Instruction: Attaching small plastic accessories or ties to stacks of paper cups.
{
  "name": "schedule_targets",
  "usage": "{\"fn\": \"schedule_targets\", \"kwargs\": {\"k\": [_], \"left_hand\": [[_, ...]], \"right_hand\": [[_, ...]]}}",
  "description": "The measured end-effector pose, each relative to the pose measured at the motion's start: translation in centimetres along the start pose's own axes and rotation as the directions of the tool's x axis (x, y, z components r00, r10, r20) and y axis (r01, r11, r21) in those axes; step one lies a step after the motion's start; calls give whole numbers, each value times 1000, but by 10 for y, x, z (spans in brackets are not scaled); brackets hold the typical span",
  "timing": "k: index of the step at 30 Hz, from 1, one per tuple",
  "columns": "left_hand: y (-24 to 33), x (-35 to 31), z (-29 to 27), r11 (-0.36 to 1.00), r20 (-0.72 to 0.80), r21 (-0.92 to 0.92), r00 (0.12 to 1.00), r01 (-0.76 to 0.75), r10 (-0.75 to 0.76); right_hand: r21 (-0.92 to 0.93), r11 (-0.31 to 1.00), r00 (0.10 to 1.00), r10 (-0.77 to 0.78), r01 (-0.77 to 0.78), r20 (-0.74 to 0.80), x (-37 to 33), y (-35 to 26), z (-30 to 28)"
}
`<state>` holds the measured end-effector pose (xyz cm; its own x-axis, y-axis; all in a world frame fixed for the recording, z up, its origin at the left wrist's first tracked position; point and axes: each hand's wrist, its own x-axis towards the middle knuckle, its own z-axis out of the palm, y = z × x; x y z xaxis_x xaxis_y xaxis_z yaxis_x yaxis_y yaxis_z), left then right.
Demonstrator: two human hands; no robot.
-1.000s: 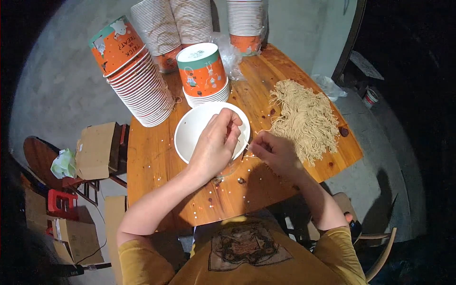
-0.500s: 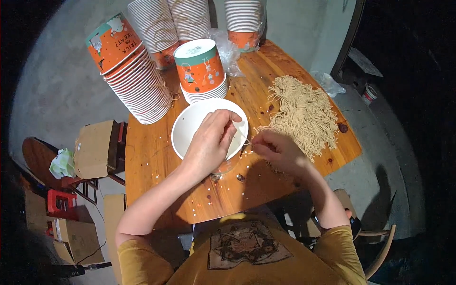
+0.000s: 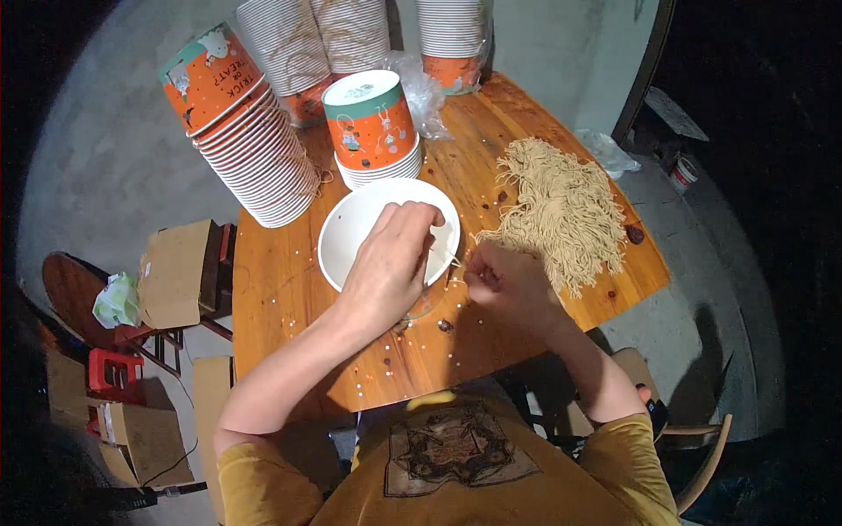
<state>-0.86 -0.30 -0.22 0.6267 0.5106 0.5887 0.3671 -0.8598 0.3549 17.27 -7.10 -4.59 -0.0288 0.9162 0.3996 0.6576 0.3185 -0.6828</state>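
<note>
A white-lined paper bucket (image 3: 345, 226) stands at the middle of the table, its opening facing up toward me. My left hand (image 3: 392, 254) reaches over it, fingers curled in a pinch at the inner right side. A short pale cord (image 3: 455, 261) shows at the bucket's right rim, between my two hands. My right hand (image 3: 506, 279) is closed just outside that rim, thumb and fingers pinched on the cord; its fingertips are in shadow. Right behind it lies a thick heap of beige cords (image 3: 566, 215).
An upturned orange bucket stack (image 3: 373, 131) stands behind the bucket, a taller leaning stack (image 3: 254, 145) at left, wrapped stacks (image 3: 452, 39) at the back. White specks dot the wooden table (image 3: 281, 351). Cardboard boxes (image 3: 180, 272) and a red stool (image 3: 114, 375) stand left.
My right hand has turned slightly and its fingers have curled in closer. My left hand has stayed nearly in place over the bucket.
</note>
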Motion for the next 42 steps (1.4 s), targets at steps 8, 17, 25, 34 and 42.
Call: {"fn": "schedule_targets", "kwargs": {"k": [8,17,25,34,42], "left_hand": [[4,-15,-18,996,163,8,983,86,-86],[-9,-49,-59,972,358,216,934,-96,12],[-36,-56,-71,997,272,21,959,72,-75],[-22,-35,-22,877,-27,-184,889,444,-456],[-33,-43,-27,930,70,-31,929,367,-364]], "right_hand": [[-128,967,968,-198,218,153,3,9,-57],[-57,911,909,-402,409,108,51,-20,-53],[-191,892,909,-416,410,9,75,-19,26],[-30,943,942,-333,331,-45,80,-38,35],[-50,977,941,-212,206,-263,95,-24,21]]}}
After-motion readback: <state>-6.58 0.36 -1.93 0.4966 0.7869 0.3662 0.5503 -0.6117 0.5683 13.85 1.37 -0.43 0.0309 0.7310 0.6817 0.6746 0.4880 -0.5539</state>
